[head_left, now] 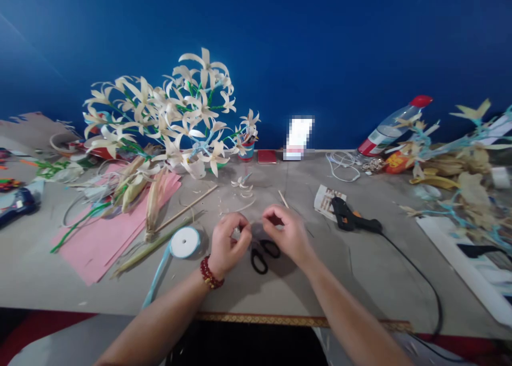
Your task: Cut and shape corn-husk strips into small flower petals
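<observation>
Above the middle of the table, my left hand [231, 241] has its thumb and fingertips pinched together; whatever is between them is too small to make out. Facing it, a short gap away, my right hand [288, 233] is closed in a similar pinch, its contents also indistinct. A pair of black-handled scissors [259, 261] lies on the table under and between the hands. Left of my left hand rests a roll of light-blue ribbon [184, 242] on a white spool, its loose end trailing toward the front edge. A small pale husk flower [241, 183] lies beyond the hands.
Pale husk flowers [200, 110] stand at the back left. Pink paper [92, 248] lies under husks and green wire. A black glue gun [354, 216] with its cord lies to the right, near a tilted bottle [394, 123]. A white cable [343, 166] is coiled behind.
</observation>
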Motion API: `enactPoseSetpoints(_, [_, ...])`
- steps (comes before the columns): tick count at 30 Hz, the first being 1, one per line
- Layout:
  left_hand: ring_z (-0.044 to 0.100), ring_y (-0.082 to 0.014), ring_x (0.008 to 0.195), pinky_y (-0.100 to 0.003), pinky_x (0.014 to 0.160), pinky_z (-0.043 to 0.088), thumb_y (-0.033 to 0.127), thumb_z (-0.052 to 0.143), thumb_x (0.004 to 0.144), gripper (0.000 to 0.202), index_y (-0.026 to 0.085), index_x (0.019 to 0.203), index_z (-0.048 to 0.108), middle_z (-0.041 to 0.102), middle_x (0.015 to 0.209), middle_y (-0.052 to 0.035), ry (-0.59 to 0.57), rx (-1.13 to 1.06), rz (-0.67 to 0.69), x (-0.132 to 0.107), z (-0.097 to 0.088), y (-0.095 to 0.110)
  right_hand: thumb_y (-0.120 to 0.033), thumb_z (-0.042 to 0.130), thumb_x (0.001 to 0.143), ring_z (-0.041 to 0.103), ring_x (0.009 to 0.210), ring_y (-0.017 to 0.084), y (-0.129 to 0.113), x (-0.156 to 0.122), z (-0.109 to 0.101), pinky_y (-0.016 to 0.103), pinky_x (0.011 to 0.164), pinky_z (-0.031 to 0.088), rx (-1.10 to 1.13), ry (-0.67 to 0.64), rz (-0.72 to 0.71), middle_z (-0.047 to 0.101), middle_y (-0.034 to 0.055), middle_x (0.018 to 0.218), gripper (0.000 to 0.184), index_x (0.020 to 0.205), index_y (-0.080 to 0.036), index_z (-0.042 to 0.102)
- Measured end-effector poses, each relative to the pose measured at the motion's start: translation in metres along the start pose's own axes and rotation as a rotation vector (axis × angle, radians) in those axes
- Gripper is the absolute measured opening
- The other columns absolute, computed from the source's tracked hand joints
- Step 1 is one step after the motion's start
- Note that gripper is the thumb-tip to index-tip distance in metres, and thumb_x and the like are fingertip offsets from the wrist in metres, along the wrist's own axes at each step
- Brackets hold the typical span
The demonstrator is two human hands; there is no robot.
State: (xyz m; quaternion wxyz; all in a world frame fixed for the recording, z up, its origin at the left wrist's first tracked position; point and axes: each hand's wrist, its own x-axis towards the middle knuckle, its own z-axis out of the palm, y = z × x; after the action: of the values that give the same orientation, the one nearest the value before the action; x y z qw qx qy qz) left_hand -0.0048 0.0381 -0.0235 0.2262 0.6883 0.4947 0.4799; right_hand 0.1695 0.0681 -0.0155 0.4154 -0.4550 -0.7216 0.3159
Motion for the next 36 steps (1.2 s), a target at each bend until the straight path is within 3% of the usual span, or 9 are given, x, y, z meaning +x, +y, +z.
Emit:
enactPoseSetpoints(3, [0.053,-0.0153,0.066,-0.028,0.067,0.042,0.013,0.052,0.083,0.014,0.02,0.07,0.051,0.056,0.067,0.0004,0.021,0.001,-0.013,0.001,-0.002,0.0,-0.017,0.055,0.085,0.06,0.068,0.015,0.002,0.001,-0.005,0.024,0.062,0.048,0.028,0.04,0.034,0.062,0.0007,0.076,0.008,0.08,-0.021,0.06])
enactPoseSetpoints(6, [0.053,-0.0152,0.066,-0.028,0.067,0.042,0.013,0.052,0.083,0.014,0.02,0.07,0.051,0.056,0.067,0.0005,0.002,0.007,-0.008,0.001,-0.002,0.0,-0.015,0.055,0.084,0.063,0.076,0.016,-0.006,-0.001,-0.002,0.024,0.065,0.051,0.123,-0.078,0.029,0.065,0.0024,0.089,0.012,0.092,-0.021,0.061])
enactPoseSetpoints(9, [0.053,-0.0154,0.066,-0.028,0.067,0.042,0.014,0.052,0.083,0.015,0.02,0.069,0.051,0.057,0.066,0.0005,-0.019,0.024,-0.01,0.0,0.0,0.001,-0.015,0.056,0.084,0.061,0.071,0.014,-0.013,-0.004,0.006,0.023,0.065,0.049,0.109,-0.113,0.002,0.062,0.0001,0.081,0.007,0.086,-0.021,0.059])
enactPoseSetpoints(12, [0.054,-0.0158,0.067,-0.028,0.068,0.043,0.015,0.052,0.083,0.015,0.02,0.069,0.052,0.058,0.067,0.0,-0.033,0.043,-0.009,-0.001,0.001,0.003,-0.014,0.055,0.085,0.057,0.066,0.014,-0.01,-0.003,0.008,0.023,0.062,0.046,0.032,-0.092,-0.027,0.058,-0.0018,0.071,0.011,0.076,-0.021,0.057])
enactPoseSetpoints(18, [0.054,-0.0157,0.066,-0.028,0.067,0.043,0.014,0.051,0.081,0.014,0.02,0.069,0.051,0.057,0.067,0.0001,-0.018,0.033,-0.02,0.0,0.0,0.001,-0.015,0.054,0.086,0.06,0.071,0.016,0.004,0.001,-0.009,0.027,0.067,0.049,-0.04,0.062,-0.012,0.062,0.0016,0.08,0.009,0.082,-0.021,0.06])
enactPoseSetpoints(22, [0.054,-0.0158,0.067,-0.028,0.069,0.043,0.015,0.052,0.082,0.014,0.02,0.069,0.052,0.058,0.067,0.0002,-0.043,0.051,-0.013,0.001,0.001,0.0,-0.015,0.056,0.085,0.062,0.079,0.018,-0.006,-0.001,-0.007,0.029,0.073,0.051,0.015,-0.052,-0.071,0.065,0.004,0.092,0.012,0.092,-0.022,0.061])
enactPoseSetpoints(28, [0.055,-0.0165,0.069,-0.029,0.071,0.044,0.015,0.052,0.082,0.013,0.02,0.069,0.052,0.06,0.067,-0.0006,-0.064,0.069,0.018,0.001,0.001,0.005,-0.013,0.058,0.082,0.06,0.071,0.016,-0.01,0.0,-0.001,0.026,0.066,0.046,-0.06,-0.152,-0.072,0.062,-0.0008,0.074,0.011,0.075,-0.021,0.057])
enactPoseSetpoints(34, [0.055,-0.0162,0.068,-0.028,0.069,0.044,0.014,0.05,0.082,0.014,0.02,0.069,0.051,0.059,0.069,-0.0007,-0.053,0.039,-0.025,0.0,0.0,0.001,-0.014,0.056,0.084,0.061,0.071,0.017,0.003,0.004,-0.017,0.028,0.07,0.048,-0.129,0.036,-0.031,0.064,0.0013,0.078,0.01,0.079,-0.021,0.06])
enactPoseSetpoints(36, [0.055,-0.0163,0.067,-0.028,0.069,0.044,0.014,0.051,0.081,0.014,0.02,0.068,0.051,0.058,0.067,-0.0004,-0.053,0.046,-0.021,0.0,0.0,0.001,-0.014,0.055,0.084,0.062,0.076,0.018,-0.001,0.004,-0.017,0.029,0.073,0.049,-0.076,-0.008,-0.074,0.065,0.0033,0.086,0.01,0.086,-0.021,0.061])
